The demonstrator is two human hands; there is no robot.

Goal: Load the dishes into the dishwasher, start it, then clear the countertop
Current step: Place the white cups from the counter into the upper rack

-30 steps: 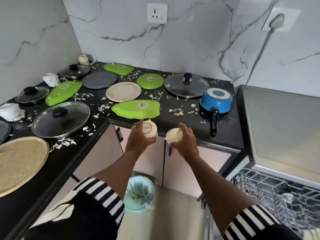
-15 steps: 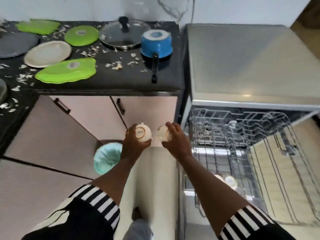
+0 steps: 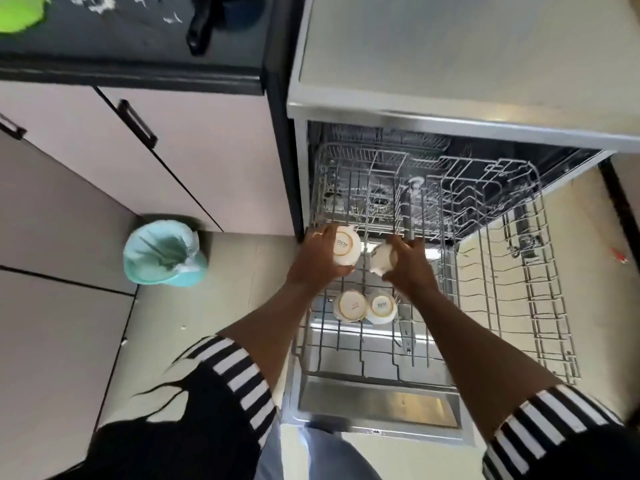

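The left hand [image 3: 317,259] grips a white cup [image 3: 346,250] turned bottom-up, printed base showing. The right hand [image 3: 410,265] holds a second cup [image 3: 382,260] just beside it, both over the left side of the dishwasher's [image 3: 450,57] pulled-out wire rack [image 3: 502,289]. Nearer the person, two cups [image 3: 349,305] stand upside down, side by side in that rack, above the lowered door [image 3: 381,405]. On the floor by the cabinets sits a bin [image 3: 162,252] with a pale blue-green liner, and a black pan handle [image 3: 198,38] and a green plate's [image 3: 17,13] edge lie on the dark countertop [image 3: 104,43].
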